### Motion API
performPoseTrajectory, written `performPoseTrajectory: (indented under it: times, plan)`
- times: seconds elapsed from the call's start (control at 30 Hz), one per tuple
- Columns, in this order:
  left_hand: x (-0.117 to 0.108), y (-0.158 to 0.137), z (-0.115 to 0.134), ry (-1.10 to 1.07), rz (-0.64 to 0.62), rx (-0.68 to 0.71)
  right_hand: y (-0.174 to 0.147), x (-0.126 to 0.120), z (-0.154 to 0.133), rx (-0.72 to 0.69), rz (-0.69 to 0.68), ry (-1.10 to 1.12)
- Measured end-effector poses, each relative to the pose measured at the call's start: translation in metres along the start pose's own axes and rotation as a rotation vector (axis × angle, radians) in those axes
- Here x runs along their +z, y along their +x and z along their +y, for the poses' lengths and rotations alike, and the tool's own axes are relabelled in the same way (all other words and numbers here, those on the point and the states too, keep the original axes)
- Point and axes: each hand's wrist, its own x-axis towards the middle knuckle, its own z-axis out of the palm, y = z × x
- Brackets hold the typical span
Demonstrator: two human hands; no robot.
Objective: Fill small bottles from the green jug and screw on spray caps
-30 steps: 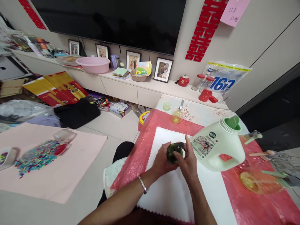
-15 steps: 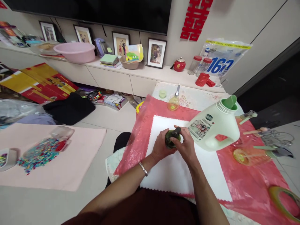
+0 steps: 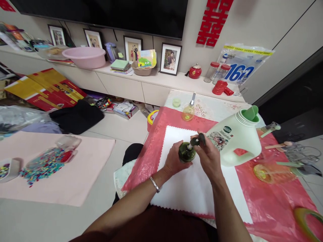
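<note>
Left hand [image 3: 174,160] wraps around the side of a small dark green bottle [image 3: 186,153], fingers curled on its round body, holding it upright over the white cloth [image 3: 186,188] near the middle of the desk [image 3: 222,109]. Right hand [image 3: 208,156] pinches the bottle's dark pump head [image 3: 198,139] between thumb and fingertips; the pump is raised a little above the bottle's mouth, with a pale stem showing between the two. A silver bracelet [image 3: 153,184] sits on the left wrist.

Just right of the hands a large pale green detergent jug [image 3: 236,141] leans, tilted, its green spout at the upper right and its picture label facing the hands; whether the right hand touches it cannot be told. The white cloth lies on a red plastic sheet [image 3: 272,205] that covers most of the desk. On the far side of the sheet stands a small clear bottle with yellow liquid [image 3: 188,112], and just left of it a small pale green cap [image 3: 176,102]. To the right, beyond the jug, lie a round clear bottle with yellow liquid [image 3: 267,172] on its side and several loose pumps and scissors. A roll of tape [image 3: 306,222] shows at the near right corner.

Left of the desk, on the floor, a pink mat [image 3: 63,178] carries a tipped jar with spilled coloured beads [image 3: 42,163]. Along the far wall runs a low white cabinet with a pink basin [image 3: 84,57].
</note>
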Motion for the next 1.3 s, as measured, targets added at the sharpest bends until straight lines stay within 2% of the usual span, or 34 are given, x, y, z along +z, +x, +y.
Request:
performPoseTrajectory:
  times: [0.1, 0.23, 0.33, 0.4, 0.47, 0.7, 0.8, 0.9, 1.0, 1.07, 1.23, 1.3]
  plan:
    - [-0.003, 0.0, 0.001, -0.028, -0.009, 0.037, 0.008, -0.009, -0.02, -0.062, 0.087, 0.056]
    - [-0.003, -0.002, 0.0, -0.027, -0.003, 0.068, 0.024, -0.018, -0.048, -0.24, 0.242, 0.126]
    - [-0.001, -0.002, -0.002, -0.013, -0.002, 0.065, 0.042, -0.024, -0.058, -0.31, 0.261, 0.003]
    - [-0.001, -0.002, -0.003, -0.003, -0.002, 0.062, 0.057, -0.024, -0.052, -0.269, 0.137, -0.172]
    - [-0.001, -0.002, -0.002, -0.001, -0.005, 0.048, 0.072, -0.021, -0.034, -0.215, -0.065, -0.317]
    - [-0.002, 0.001, 0.002, -0.01, -0.028, 0.008, 0.107, 0.013, 0.054, 0.003, -0.485, -0.457]
    - [-0.002, 0.001, 0.002, -0.013, -0.018, 0.026, 0.111, 0.026, 0.075, 0.065, -0.612, -0.499]
    - [-0.003, 0.002, 0.001, -0.027, -0.018, 0.05, 0.112, 0.034, 0.087, 0.113, -0.647, -0.518]
    - [-0.003, 0.001, 0.0, -0.033, -0.015, 0.066, 0.108, 0.031, 0.085, 0.101, -0.591, -0.506]
    - [-0.003, 0.0, 0.0, -0.033, -0.02, 0.062, 0.098, 0.022, 0.07, 0.046, -0.484, -0.486]
    - [-0.002, -0.002, -0.003, -0.025, -0.013, 0.048, 0.043, -0.017, -0.006, -0.174, -0.086, -0.441]
    - [-0.002, -0.002, -0.003, -0.02, -0.013, 0.044, 0.016, -0.035, -0.033, -0.321, 0.176, -0.476]
